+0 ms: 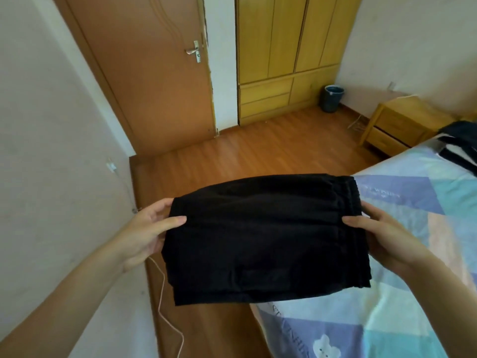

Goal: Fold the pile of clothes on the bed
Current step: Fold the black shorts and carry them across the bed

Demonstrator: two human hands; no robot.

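Black folded shorts (263, 236) held in the air beside the bed (402, 254), pinched at each end by left hand (147, 233) and right hand (379, 236). Best kept level, layers squared, then lowered flat onto the bed.

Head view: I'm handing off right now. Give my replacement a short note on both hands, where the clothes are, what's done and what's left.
Left hand: grips the left edge of the folded black garment, thumb on top.
Right hand: grips the right edge by the elastic waistband, thumb on top.
The garment is held flat in the air, partly over the floor and partly over the near edge of the bed.
Done: this piece looks folded into a compact rectangle.
Left: set it down on the bed; more dark clothes lie at the bed's far end and look unfolded.
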